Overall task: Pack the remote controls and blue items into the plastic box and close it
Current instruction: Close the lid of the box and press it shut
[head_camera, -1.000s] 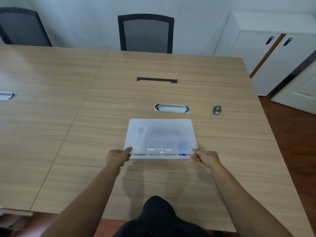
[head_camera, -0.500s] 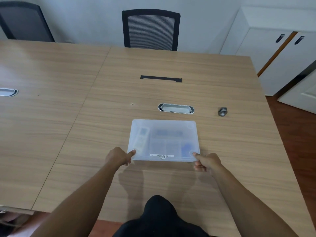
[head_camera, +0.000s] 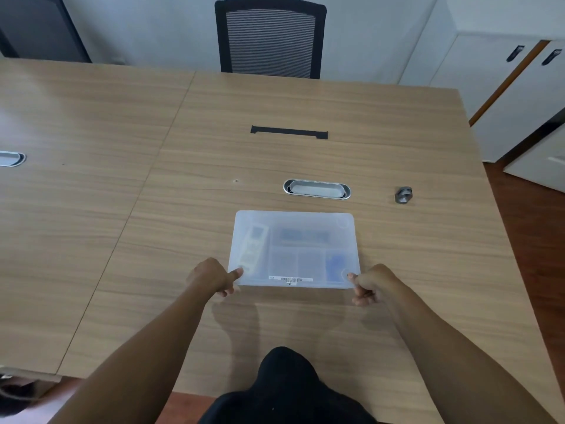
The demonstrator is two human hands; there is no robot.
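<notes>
Left hand (head_camera: 211, 278) is curled, thumb pressed on the near-left corner of the lid of the plastic box (head_camera: 295, 249). Right hand (head_camera: 371, 284) is curled the same way, thumb pressed on the near-right corner. Nothing is gripped by either hand — only thumb tips are touching the lid, with the other fingers folded in just off the box's near edge.

The box is lying flat on the counter (head_camera: 122, 240), lid down, directly ahead of the person. Through the cloudy lid, a white remote control (head_camera: 253, 247) is seen in the left compartment and a blue item (head_camera: 335, 264) in the near-right one; the remaining contents are too blurred to identify. A barcode label (head_camera: 290, 279) is stuck along the near edge.

Beyond the box, an oval metal cable port (head_camera: 316, 189) is set into the counter — a black strip (head_camera: 289, 132) further back. A small grey metal part (head_camera: 403, 195) is sitting well apart to the right. A black mesh chair (head_camera: 270, 38) is at the far edge, white cabinets (head_camera: 489, 75) at far right.
</notes>
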